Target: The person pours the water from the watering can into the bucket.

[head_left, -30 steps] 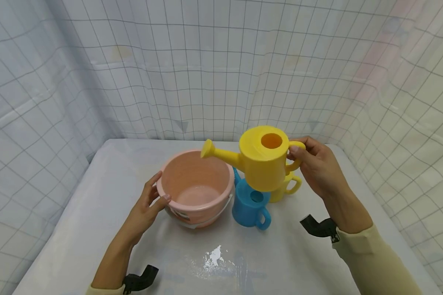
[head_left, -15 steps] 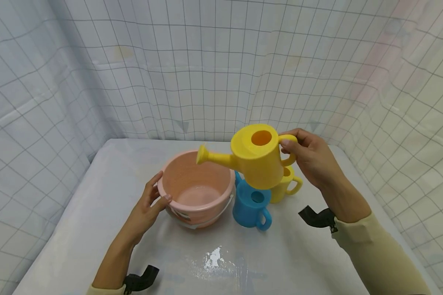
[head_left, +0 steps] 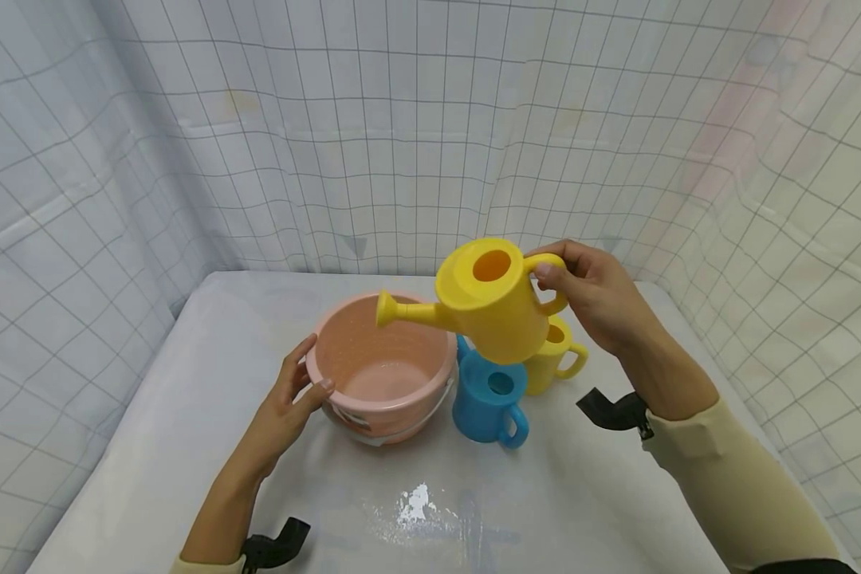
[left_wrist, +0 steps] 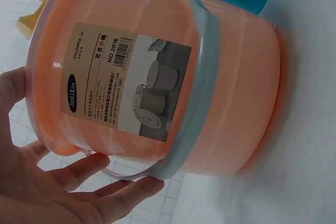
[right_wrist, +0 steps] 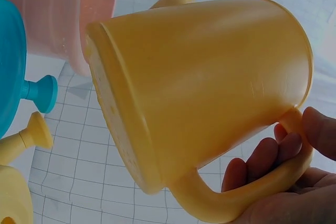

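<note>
My right hand (head_left: 595, 295) grips the handle of a yellow watering can (head_left: 498, 315), holding it up off the table. The can tips toward the left, and its spout end lies over the opening of a pink bucket (head_left: 395, 414). My left hand (head_left: 283, 402) holds the bucket's left rim, thumb at the front edge. In the left wrist view the bucket shows a printed label (left_wrist: 126, 82) and a grey handle (left_wrist: 202, 87) hanging down its side. Below the raised can stand a blue watering can (head_left: 482, 406) and a second yellow watering can (head_left: 545, 371), partly hidden.
The white table (head_left: 603, 494) has a wet, shiny patch (head_left: 416, 506) near its front. A white curtain (head_left: 402, 143) with a grid pattern hangs behind and on both sides. The blue can stands close against the bucket's right side.
The right hand has moved the yellow watering can to the left and tilted it further, its spout dropping over the bucket. My left hand and the bucket have stayed in place.
</note>
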The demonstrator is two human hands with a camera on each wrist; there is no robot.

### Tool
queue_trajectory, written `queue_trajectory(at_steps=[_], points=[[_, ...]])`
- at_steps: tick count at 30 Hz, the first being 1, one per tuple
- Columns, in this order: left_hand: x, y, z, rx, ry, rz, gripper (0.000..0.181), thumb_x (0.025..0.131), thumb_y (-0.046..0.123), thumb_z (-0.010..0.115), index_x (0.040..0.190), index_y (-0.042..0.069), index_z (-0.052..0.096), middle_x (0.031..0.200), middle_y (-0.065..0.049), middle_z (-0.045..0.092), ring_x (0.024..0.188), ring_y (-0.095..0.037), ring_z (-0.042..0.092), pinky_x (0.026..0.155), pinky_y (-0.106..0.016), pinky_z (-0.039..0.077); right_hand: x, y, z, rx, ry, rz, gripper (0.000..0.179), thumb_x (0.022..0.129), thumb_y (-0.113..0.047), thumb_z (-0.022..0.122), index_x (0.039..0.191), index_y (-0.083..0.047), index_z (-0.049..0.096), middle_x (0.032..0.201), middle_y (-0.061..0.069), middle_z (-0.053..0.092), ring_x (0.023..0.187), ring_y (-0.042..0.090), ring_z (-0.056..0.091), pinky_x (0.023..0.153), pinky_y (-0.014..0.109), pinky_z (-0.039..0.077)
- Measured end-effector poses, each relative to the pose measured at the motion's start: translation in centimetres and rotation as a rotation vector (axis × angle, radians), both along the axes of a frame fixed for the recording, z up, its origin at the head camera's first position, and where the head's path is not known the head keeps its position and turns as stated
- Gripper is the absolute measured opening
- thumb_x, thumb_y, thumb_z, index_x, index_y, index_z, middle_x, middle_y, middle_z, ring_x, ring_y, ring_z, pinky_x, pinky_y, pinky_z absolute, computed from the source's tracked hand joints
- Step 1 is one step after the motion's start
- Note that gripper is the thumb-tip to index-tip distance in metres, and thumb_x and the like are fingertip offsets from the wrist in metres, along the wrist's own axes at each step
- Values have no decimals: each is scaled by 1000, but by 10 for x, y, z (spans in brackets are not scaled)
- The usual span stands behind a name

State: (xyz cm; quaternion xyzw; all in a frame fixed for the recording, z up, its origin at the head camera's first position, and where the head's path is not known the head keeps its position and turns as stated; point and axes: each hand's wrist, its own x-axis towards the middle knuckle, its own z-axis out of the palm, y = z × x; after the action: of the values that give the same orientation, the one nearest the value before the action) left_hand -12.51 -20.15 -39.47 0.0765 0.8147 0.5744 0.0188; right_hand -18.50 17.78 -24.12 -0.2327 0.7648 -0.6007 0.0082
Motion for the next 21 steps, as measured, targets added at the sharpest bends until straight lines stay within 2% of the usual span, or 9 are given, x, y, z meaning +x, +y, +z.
queue_trajectory(at_steps=[13,21], points=[[-1,0,-1,-6,8,9,69,97,30,51,149,43,7,153,-17,24,141,-41,24,103,-60,35,-3,-9,10,126,-4,-67,33,96,-30,55,114,-3,59,111,2,64,105,23,53,87,31,48],[0,0,-1,-2,10,3,69,97,30,51,149,43,7,153,-18,24,141,-41,25,103,-58,36,-7,-11,13,137,-21,-68,34,95,-31,55,115,-3,59,112,3,64,107,21,54,94,40,44]])
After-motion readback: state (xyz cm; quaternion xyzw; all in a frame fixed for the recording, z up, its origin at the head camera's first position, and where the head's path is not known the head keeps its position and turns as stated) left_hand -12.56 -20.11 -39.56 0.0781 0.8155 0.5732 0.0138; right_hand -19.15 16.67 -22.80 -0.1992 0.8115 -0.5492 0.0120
